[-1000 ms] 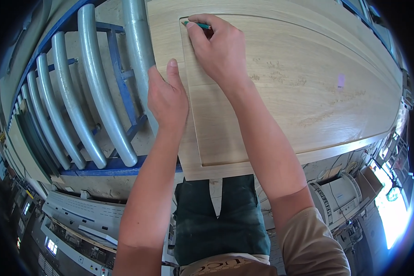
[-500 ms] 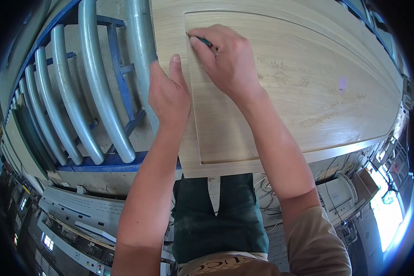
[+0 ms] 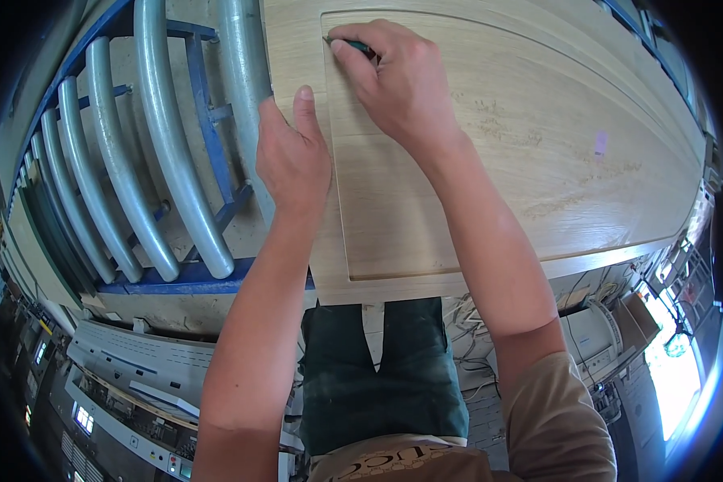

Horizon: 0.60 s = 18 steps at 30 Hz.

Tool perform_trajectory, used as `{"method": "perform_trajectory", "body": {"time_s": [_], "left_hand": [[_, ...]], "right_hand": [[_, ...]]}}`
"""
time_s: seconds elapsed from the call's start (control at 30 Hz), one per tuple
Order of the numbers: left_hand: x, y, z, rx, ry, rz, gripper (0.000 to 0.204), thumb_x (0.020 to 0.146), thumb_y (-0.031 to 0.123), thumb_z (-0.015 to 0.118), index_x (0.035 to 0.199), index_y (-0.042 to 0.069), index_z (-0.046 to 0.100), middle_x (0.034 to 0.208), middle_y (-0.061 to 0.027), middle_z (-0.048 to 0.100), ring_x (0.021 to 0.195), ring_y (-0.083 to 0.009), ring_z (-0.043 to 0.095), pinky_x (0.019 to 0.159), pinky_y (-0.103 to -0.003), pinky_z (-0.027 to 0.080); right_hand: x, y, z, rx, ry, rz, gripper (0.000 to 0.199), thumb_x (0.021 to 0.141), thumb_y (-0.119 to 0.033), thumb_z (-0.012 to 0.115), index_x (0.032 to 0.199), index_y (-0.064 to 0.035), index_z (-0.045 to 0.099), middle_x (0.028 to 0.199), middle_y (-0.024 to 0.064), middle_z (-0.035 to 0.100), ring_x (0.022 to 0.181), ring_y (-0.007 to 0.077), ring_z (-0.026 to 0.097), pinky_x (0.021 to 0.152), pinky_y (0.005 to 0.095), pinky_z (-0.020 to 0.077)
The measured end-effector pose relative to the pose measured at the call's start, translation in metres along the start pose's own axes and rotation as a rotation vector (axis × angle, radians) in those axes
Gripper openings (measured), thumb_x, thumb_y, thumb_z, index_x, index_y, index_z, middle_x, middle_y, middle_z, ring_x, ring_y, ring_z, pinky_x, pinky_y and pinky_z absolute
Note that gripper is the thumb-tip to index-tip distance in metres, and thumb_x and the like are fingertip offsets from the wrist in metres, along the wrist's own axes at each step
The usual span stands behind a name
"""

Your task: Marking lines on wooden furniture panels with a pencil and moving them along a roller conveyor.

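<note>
**Tool tip at the groove corner, panel running away to the right**

The right hand closes its grip around a dark green-handled tool, its tip pointing left into the routed groove near the corner of the pale wooden door panel. The left hand lies flat on the panel's left border, fingers loosely curled, holding nothing, just below the tool. The panel's long axis runs rightward beside grey rollers.

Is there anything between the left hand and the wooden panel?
Nothing visible. The left hand rests directly on the panel's left edge, beside the grey rollers. The right hand holds a dark tool at the groove.
</note>
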<state>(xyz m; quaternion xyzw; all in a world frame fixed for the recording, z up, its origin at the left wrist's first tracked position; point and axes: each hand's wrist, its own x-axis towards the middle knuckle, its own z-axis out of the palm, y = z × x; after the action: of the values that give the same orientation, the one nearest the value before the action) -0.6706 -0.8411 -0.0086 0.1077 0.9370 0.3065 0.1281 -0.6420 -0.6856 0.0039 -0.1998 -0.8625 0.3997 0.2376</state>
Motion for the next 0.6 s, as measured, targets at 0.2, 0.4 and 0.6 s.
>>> {"method": "perform_trajectory", "body": {"time_s": [0.2,0.4,0.6], "left_hand": [[0.000,0.004,-0.005,0.013,-0.013,-0.002,0.047,0.109,0.045,0.052,0.111,-0.001,0.058,0.103,-0.0266,0.068,0.096,-0.0483,0.065,0.081,-0.052,0.052],[0.000,0.005,-0.003,0.025,-0.007,-0.029,0.046,0.109,0.044,0.053,0.114,-0.001,0.058,0.104,-0.0256,0.069,0.097,-0.0472,0.065,0.082,-0.052,0.052],[0.000,0.002,-0.001,0.002,-0.031,-0.053,0.051,0.108,0.049,0.051,0.112,-0.001,0.058,0.104,-0.0255,0.069,0.097,-0.0472,0.065,0.084,-0.052,0.052]], "right_hand": [[-0.034,-0.013,-0.008,0.036,-0.070,0.018,0.013,0.093,-0.009,0.071,0.103,-0.0028,0.076,0.088,0.0149,0.072,0.078,0.0333,0.068,0.071,0.0392,0.0548],[-0.061,-0.022,-0.016,0.064,-0.125,0.030,0.012,0.093,-0.007,0.071,0.104,-0.0018,0.075,0.089,0.0148,0.071,0.080,0.0342,0.068,0.072,0.0401,0.0548],[-0.087,-0.030,-0.021,0.087,-0.163,0.077,0.012,0.093,-0.005,0.072,0.104,-0.0020,0.075,0.088,0.0135,0.071,0.080,0.0329,0.068,0.071,0.0396,0.0544]]}}
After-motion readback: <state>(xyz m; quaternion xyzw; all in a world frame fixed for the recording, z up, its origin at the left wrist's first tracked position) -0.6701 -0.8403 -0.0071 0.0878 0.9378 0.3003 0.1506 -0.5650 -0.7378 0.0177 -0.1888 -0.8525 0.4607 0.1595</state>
